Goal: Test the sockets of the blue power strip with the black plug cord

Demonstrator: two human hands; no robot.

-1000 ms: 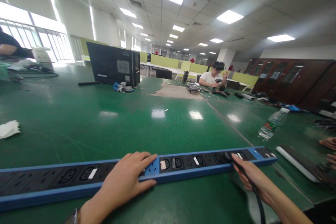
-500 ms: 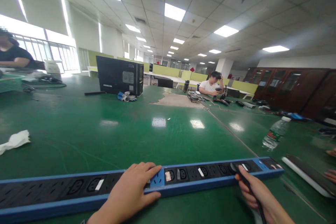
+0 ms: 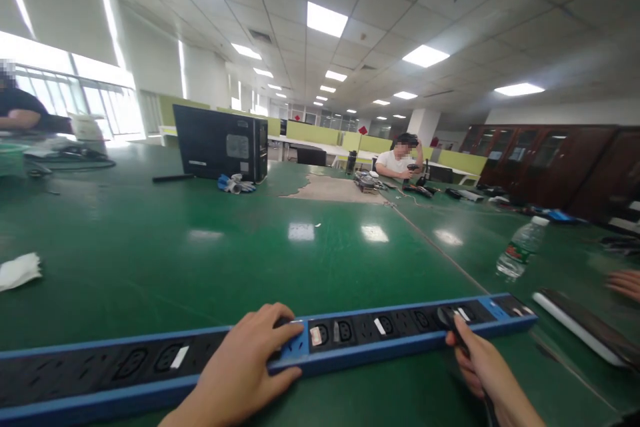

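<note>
A long blue-and-black power strip (image 3: 360,358) lies across the front of the green table. My left hand (image 3: 243,363) spans its middle beside a blue socket, fingers over the far edge and thumb against the near side. Toward the strip's right end, my right hand (image 3: 483,361) is closed around a black power plug (image 3: 444,317). The plug's head is at a socket there; how deep it sits, I cannot tell. Its black cable (image 3: 489,407) hangs down below my palm. White stickers mark several of the sockets.
A water bottle (image 3: 523,248) and a dark flat object with a white edge (image 3: 580,327) are at the right, near another person's hand (image 3: 625,282). Farther back stand a black computer case (image 3: 215,143) and gloves (image 3: 236,183). Crumpled tissue (image 3: 20,271) lies left. A person (image 3: 400,157) sits across the table.
The view has shifted slightly, so most things appear a little farther left. Both hands keep their places on the strip and the plug. The other person's hand at the right edge has moved.
</note>
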